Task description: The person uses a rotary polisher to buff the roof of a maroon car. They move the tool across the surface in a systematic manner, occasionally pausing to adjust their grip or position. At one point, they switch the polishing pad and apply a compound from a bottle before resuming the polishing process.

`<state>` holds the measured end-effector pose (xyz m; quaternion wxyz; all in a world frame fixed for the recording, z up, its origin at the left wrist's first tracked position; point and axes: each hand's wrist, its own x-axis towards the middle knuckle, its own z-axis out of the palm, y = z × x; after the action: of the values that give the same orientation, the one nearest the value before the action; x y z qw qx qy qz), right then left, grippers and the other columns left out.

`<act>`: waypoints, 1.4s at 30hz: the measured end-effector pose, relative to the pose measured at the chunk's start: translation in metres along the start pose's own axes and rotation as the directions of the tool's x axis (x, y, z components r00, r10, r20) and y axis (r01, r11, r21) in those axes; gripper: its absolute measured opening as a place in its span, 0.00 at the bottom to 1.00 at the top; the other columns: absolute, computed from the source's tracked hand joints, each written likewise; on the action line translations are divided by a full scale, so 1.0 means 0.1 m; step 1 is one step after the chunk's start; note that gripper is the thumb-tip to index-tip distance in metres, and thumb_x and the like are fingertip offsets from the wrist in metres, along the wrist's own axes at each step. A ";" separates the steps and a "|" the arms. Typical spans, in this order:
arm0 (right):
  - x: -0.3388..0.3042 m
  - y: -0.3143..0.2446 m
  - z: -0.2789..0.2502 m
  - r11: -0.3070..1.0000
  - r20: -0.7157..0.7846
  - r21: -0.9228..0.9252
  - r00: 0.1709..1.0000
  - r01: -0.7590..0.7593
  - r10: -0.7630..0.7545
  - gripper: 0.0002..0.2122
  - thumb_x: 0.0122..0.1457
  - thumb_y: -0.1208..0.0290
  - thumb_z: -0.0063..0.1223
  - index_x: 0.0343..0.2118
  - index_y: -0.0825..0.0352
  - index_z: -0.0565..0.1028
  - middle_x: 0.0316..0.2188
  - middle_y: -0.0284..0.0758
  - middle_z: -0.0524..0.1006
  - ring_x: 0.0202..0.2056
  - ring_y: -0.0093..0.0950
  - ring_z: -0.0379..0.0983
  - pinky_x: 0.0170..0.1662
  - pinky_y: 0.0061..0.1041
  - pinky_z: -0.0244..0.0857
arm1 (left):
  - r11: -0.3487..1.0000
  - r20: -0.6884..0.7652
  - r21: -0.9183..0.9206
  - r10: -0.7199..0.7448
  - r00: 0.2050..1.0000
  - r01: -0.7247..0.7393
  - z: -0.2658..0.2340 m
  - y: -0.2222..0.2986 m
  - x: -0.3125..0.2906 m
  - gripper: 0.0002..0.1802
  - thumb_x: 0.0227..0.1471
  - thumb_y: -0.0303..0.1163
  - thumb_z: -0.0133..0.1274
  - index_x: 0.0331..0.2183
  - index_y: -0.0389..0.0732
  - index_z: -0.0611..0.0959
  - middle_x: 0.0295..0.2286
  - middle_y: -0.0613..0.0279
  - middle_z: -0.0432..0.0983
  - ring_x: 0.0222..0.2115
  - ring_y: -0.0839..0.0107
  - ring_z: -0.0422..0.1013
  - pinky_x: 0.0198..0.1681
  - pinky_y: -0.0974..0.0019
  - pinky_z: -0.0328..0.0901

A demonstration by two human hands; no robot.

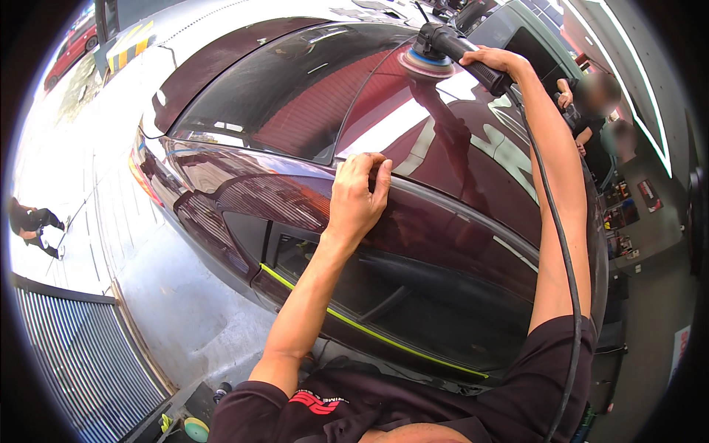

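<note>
My right hand (493, 60) is wrapped round the body of a black car polisher (473, 63) at the far side of a dark maroon car's roof (443, 140). Its round foam pad (426, 64), with a blue backing plate above, is against or just over the glossy panel; I cannot tell which. A black power cord (550, 196) runs from the tool's rear down along my right arm. My left hand (360, 193) rests at the near roof edge with its fingers curled in, and nothing shows in it. Reflections of my arm and the polisher show in the paint.
Green tape (369, 334) edges the near side window. Another vehicle (509, 37) stands close behind, with people (587, 103) to the right. At left are a person (37, 225), a ribbed metal grate (85, 354) and a striped yellow barrier (131, 46). A round pad (196, 430) lies below.
</note>
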<state>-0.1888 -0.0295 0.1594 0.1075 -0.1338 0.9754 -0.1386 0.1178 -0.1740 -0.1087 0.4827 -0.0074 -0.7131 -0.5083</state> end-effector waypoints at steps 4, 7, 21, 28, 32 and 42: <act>-0.18 0.14 -0.10 0.999 -0.018 0.047 1.000 -0.010 0.011 0.30 0.50 0.47 0.66 0.50 0.62 0.72 0.31 0.41 0.77 0.20 0.30 0.79 0.22 0.29 0.78 | 1.000 -0.004 -0.003 -0.015 1.000 0.015 0.00 0.01 -0.01 0.08 0.59 0.30 0.59 0.35 0.35 0.81 0.29 0.55 0.78 0.31 0.57 0.73 0.40 0.58 0.66; -0.23 0.24 -0.17 0.997 -0.001 0.068 1.000 -0.030 0.030 0.32 0.50 0.50 0.67 0.53 0.65 0.70 0.32 0.44 0.77 0.19 0.32 0.80 0.20 0.30 0.79 | 1.000 -0.002 -0.002 -0.018 1.000 0.018 0.01 0.00 -0.02 0.08 0.60 0.31 0.59 0.36 0.35 0.81 0.29 0.55 0.78 0.31 0.58 0.74 0.40 0.58 0.67; -0.44 0.84 -0.38 0.997 -0.061 -0.052 0.996 0.055 -0.058 0.27 0.52 0.51 0.64 0.49 0.64 0.75 0.34 0.38 0.78 0.22 0.29 0.79 0.22 0.28 0.76 | 0.999 0.000 -0.015 -0.032 0.999 0.032 0.03 -0.03 -0.01 0.08 0.60 0.29 0.58 0.36 0.34 0.81 0.28 0.53 0.77 0.29 0.59 0.73 0.38 0.59 0.66; -1.03 1.44 -0.51 0.995 -0.107 0.039 0.990 -0.090 0.094 0.28 0.51 0.49 0.64 0.49 0.65 0.76 0.33 0.37 0.78 0.22 0.26 0.76 0.23 0.26 0.74 | 0.999 0.020 -0.015 -0.047 0.999 0.047 0.01 0.02 -0.01 0.09 0.61 0.30 0.57 0.36 0.32 0.81 0.29 0.53 0.79 0.30 0.62 0.74 0.37 0.60 0.68; -1.57 1.71 -0.57 0.986 -0.094 0.150 0.991 -0.078 0.092 0.28 0.51 0.50 0.63 0.49 0.67 0.74 0.31 0.38 0.78 0.19 0.27 0.77 0.20 0.27 0.74 | 0.969 0.132 0.099 -0.239 0.962 0.227 0.03 0.24 0.11 0.12 0.60 0.33 0.58 0.40 0.34 0.82 0.30 0.57 0.80 0.32 0.64 0.74 0.41 0.59 0.67; -2.79 2.69 -0.79 0.926 -0.163 0.071 0.912 -0.370 0.377 0.23 0.58 0.43 0.54 0.49 0.52 0.84 0.52 0.32 0.81 0.52 0.29 0.76 0.59 0.29 0.64 | 0.803 0.441 -0.197 0.585 0.681 -0.562 2.32 1.96 0.79 0.28 0.54 0.34 0.56 0.55 0.34 0.77 0.51 0.47 0.75 0.55 0.48 0.68 0.58 0.50 0.65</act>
<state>-0.0077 0.3203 0.2015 0.0492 0.0696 0.9857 -0.1455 0.0160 0.0529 0.0827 0.4241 -0.3673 -0.7595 -0.3291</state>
